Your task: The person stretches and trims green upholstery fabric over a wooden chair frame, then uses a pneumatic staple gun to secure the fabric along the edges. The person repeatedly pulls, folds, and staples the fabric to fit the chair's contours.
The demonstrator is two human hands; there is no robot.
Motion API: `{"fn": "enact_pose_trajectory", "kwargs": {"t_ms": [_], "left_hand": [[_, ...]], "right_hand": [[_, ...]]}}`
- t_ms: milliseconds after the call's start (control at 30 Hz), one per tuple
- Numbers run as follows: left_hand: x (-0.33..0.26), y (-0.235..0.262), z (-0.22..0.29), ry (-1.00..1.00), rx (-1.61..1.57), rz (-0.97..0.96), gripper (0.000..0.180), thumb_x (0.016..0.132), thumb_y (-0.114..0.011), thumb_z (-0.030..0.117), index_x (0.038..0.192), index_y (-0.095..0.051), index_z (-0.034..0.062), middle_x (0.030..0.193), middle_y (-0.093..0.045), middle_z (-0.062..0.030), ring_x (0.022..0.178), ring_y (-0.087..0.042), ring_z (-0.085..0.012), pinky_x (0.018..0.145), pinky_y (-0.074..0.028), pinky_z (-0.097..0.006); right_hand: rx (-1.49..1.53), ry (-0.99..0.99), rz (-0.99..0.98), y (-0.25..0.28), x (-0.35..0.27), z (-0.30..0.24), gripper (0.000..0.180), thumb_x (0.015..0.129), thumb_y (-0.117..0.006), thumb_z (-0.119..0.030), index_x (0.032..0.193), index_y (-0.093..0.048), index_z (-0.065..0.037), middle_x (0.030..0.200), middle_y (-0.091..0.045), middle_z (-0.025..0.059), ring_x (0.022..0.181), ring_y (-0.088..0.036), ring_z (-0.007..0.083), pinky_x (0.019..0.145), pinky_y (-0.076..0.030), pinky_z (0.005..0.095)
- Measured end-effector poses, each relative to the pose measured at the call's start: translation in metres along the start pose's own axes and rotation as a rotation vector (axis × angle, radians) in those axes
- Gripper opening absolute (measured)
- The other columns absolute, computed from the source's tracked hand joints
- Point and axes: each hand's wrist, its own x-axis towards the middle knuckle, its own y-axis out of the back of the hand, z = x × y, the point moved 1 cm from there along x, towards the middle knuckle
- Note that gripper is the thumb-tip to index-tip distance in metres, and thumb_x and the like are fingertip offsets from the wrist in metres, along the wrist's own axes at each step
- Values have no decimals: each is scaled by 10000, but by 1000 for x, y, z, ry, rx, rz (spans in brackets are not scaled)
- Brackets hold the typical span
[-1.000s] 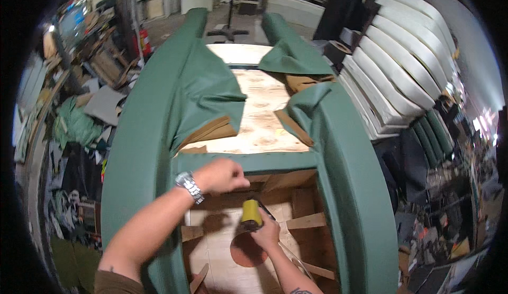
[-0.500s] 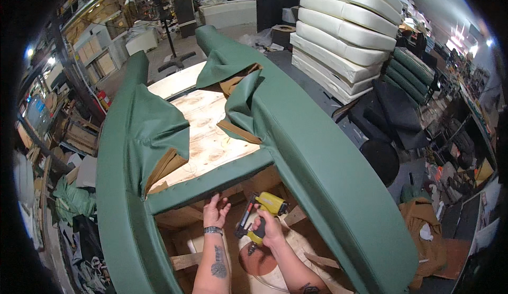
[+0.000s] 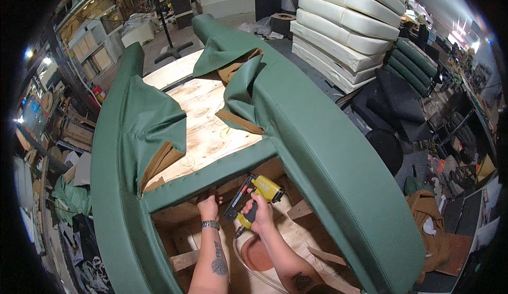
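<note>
Right hand (image 3: 257, 210) is grasping a yellow-and-black staple gun (image 3: 269, 188), fingers wrapping round the handle. Gun is sitting inside the opening of the green-covered frame (image 3: 338, 151), close below the padded green rail (image 3: 211, 175), right of the rail's middle. Yellow barrel is slanting, its rear end pointing down-right, its nose end pointing up-left at the rail's lower edge; the slim magazine is running from the nose down-left, roughly alongside the handle. Nose is lying very near that edge; touching or just apart, cannot tell.

Left hand (image 3: 208, 204) is the other one at the rail: reaching up under the lower edge, left of the gun, fingers curling, tips in shadow. Cannot tell whether it is pinching anything. Of the two, the left hand is lying nearer the frame's left inner corner, while the gun's nose is lying nearer the right one. Magazine is standing just beside the left hand, between it and the right hand.

From the right hand, the rail is lying up and ahead, its long axis rising from lower left to upper right. A thin hose (image 3: 259, 279) is trailing below the gun's handle. Beyond the rail, loose green flaps (image 3: 159, 115) are lying over a plywood panel (image 3: 203, 109).
</note>
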Motion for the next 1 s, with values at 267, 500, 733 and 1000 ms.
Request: {"fn": "enact_pose_trajectory", "kwargs": {"t_ms": [267, 500, 733, 1000], "left_hand": [[-1, -13, 1, -128, -123, 40, 117, 947, -675, 103, 885, -686, 4, 734, -656, -58, 563, -627, -165, 492, -504, -308], [-2, 7, 9, 2, -197, 146, 97, 907, -716, 93, 959, -676, 22, 743, -644, -54, 554, -589, -144, 450, -474, -292], [-70, 107, -12, -131, -174, 500, 193, 992, -679, 237, 1060, -637, 61, 881, -623, -12, 669, -535, -114, 522, -433, -261], [-132, 165, -16, -149, -37, 584, 179, 983, -591, 77, 1151, -612, 18, 962, -653, -56, 765, -605, -149, 582, -483, -267]], "right_hand": [[-245, 1, 40, 7, -3, 25, 225, 978, -669, -239, 1154, -645, -101, 661, -511, -20, 564, -496, 108, 580, -456, 288], [-358, -2, 87, -11, 15, 62, 268, 965, -687, -319, 830, -668, -89, 635, -561, -25, 545, -525, 94, 533, -429, 280], [-176, -120, -61, -44, -7, 108, 276, 951, -710, -318, 839, -637, -77, 644, -562, 1, 554, -547, 127, 547, -465, 289], [-378, -79, 17, -44, -109, 42, 193, 938, -685, -191, 808, -601, -75, 636, -574, 13, 536, -562, 134, 515, -468, 302]]}}
